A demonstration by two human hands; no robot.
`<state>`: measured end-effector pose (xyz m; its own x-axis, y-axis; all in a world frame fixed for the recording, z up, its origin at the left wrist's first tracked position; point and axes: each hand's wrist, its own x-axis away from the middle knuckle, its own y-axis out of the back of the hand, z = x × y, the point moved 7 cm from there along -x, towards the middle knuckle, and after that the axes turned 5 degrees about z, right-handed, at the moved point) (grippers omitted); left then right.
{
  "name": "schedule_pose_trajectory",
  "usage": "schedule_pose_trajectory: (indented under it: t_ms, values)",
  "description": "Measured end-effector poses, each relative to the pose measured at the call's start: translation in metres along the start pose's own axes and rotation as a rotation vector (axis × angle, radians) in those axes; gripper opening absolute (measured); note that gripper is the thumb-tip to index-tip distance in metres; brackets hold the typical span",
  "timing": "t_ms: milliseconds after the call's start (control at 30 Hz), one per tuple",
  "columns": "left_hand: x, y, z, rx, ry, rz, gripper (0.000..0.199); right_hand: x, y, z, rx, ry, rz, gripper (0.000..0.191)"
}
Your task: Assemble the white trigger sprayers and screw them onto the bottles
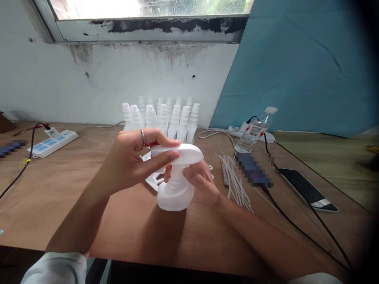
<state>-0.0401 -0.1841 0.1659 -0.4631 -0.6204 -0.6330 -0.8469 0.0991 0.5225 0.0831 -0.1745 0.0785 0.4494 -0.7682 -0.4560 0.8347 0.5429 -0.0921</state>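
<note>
In front of me a white plastic bottle is held above the wooden table, with a white spray head on top of its neck. My left hand, with a ring on one finger, pinches the spray head between thumb and fingers. Around the bottle's ribbed neck my right hand is closed, its fingers partly hidden behind the bottle. Whether the head is fully seated on the neck I cannot tell. Just behind my hands stand several open white bottles in rows. Partly hidden white pieces lie behind the held bottle.
Thin white tubes lie beside a pen on the right. A clear water bottle, a blurred-out phone-like item and a dark phone are further right, among cables. A power strip is at left. The wall closes off the back.
</note>
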Motion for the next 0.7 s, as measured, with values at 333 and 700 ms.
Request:
schedule_pose_trajectory:
  t_ms: [333, 700]
  values:
    - [0.0, -0.001, 0.001, 0.005, -0.011, -0.004, 0.016, 0.003, 0.002, 0.0, 0.037, 0.043, 0.034, 0.031]
    - [-0.003, -0.01, 0.011, 0.073, 0.01, -0.01, 0.023, -0.003, 0.007, 0.012, 0.181, -0.032, -0.143, 0.029]
